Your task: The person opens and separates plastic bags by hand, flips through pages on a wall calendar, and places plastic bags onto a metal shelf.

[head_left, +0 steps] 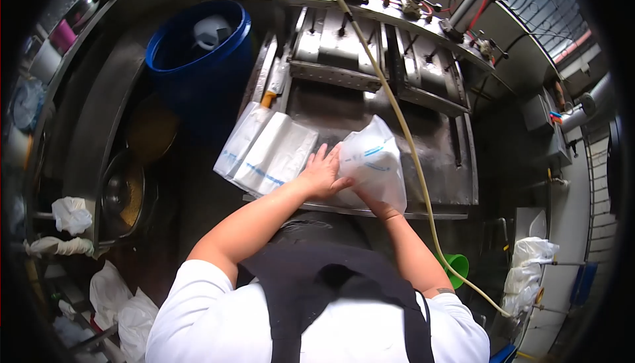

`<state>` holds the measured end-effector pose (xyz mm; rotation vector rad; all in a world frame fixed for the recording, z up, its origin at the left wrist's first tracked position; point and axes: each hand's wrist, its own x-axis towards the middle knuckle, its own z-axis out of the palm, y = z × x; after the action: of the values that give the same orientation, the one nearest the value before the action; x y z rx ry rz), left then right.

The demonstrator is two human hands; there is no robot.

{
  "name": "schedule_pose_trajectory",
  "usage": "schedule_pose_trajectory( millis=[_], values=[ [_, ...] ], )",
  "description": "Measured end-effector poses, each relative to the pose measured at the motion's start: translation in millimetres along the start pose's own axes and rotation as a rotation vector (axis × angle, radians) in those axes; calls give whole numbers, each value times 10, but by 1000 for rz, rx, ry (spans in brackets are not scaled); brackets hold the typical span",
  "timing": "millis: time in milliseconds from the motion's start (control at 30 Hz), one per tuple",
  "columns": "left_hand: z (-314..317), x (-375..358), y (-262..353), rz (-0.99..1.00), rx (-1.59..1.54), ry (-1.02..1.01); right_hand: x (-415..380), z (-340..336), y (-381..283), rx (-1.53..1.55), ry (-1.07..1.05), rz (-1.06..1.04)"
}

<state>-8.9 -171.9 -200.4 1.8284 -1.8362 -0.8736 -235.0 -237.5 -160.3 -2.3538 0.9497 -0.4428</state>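
A translucent white plastic bag (372,158) with blue print stands puffed out over the front of the metal table. My left hand (322,174) lies against its left edge, fingers stretched and spread, thumb pointing toward the bag. My right hand (378,205) reaches up at the lower side of the bag, and the plastic covers its fingers. Left of my hands, a stack of flat white bags (281,154) with blue print rests on the table corner. Just behind the stack lies a knife with a yellow handle (268,98).
The metal press (344,75) stands at the back of the table (436,178). A pale hose (405,125) runs across it, right of the bag. A blue barrel (198,65) stands at the left, a green container (456,269) below right.
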Motion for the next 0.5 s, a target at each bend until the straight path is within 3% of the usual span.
schedule_pose_trajectory(
  millis=[67,100,133,167,200,267,333,367,400,433,500],
  values=[
    [-124,10,-98,28,131,26,-95,110,113,204,-38,30],
    [-219,-1,-199,3,154,40,-133,167,112,290,61,74],
    [-235,-17,-409,-14,176,147,-138,187,111,374,165,122],
    [-221,-30,-692,-81,229,292,-137,-75,-144,247,169,128],
    [-274,-84,-1015,-194,292,404,-172,-79,-117,250,177,127],
    [-470,-314,-1485,-529,332,616,-367,-33,-28,84,537,-106],
    [-938,-640,-1391,-942,232,644,-573,-18,108,56,572,-52],
    [-920,-785,-1881,-892,182,575,-699,-11,193,24,596,-2],
    [-836,-885,-2299,-844,131,507,-843,52,340,198,518,174],
    [-858,-950,-2264,-845,130,508,-977,140,497,371,433,347],
    [-994,-1095,-2088,-730,16,512,-1201,277,670,280,317,350]
  ],
)
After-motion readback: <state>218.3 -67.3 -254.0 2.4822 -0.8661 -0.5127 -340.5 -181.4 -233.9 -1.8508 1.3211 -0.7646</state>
